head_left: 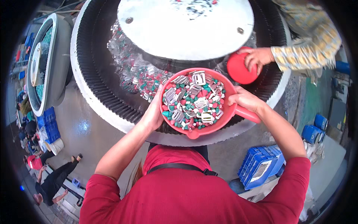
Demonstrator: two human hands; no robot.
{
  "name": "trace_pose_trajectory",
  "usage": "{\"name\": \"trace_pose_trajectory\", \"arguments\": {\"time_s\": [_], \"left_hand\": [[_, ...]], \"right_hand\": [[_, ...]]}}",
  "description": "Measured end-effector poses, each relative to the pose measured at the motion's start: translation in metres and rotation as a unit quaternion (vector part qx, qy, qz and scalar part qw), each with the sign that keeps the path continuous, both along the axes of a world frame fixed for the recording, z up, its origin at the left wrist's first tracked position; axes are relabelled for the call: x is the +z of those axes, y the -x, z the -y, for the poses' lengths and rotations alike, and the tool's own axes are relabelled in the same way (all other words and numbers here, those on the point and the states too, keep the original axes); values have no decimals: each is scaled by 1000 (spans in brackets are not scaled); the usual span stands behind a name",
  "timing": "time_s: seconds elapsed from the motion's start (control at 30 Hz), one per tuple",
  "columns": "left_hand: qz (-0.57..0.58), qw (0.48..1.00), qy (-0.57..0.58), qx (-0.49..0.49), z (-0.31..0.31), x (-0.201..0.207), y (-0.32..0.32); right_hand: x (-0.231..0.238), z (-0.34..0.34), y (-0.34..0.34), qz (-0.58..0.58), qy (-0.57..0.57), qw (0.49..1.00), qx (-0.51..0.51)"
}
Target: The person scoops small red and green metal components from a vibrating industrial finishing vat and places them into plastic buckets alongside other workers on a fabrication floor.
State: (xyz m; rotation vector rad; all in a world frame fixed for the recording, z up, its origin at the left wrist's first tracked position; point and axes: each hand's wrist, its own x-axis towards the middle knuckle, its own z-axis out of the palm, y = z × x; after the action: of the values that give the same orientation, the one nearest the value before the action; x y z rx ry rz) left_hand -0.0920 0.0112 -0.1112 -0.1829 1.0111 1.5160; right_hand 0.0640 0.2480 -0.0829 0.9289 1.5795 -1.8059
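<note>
your left hand (153, 115) and right hand (247, 100) clamp the round red plastic scoop (228, 113); likely stiff, heavy: hold rim (192, 134) and handle (249, 114).

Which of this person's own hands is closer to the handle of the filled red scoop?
Right: the right hand is at the handle; the left hand is across the scoop, on its opposite side.

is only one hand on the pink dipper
No, the left hand supports the left side of the pink dipper while the right hand grips its right rim beside the handle.
</note>
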Motion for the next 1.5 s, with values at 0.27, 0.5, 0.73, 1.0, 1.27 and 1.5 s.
{"name": "trace_pose_trajectory", "arguments": {"time_s": [0.27, 0.5, 0.73, 1.0, 1.27, 1.5], "left_hand": [[-18, 993, -109, -43, -52, 92, -128], [85, 973, -39, -211, -111, 47, -292], [51, 853, 165, -493, -189, -110, -371], [-157, 782, 291, -529, -256, -304, -387], [-315, 852, 208, -363, -269, -242, -398], [-349, 841, 66, -408, -182, -75, -389]], "right_hand": [[118, 6, -150, -155, -263, 947, -103], [137, 3, -324, 32, -515, 855, -49], [-65, -69, -453, 105, -263, 954, -96], [-378, -111, -509, 101, 261, 937, -209], [-370, -97, -526, -4, 358, 892, -276], [-105, -83, -490, 57, 64, 965, -248]]}}
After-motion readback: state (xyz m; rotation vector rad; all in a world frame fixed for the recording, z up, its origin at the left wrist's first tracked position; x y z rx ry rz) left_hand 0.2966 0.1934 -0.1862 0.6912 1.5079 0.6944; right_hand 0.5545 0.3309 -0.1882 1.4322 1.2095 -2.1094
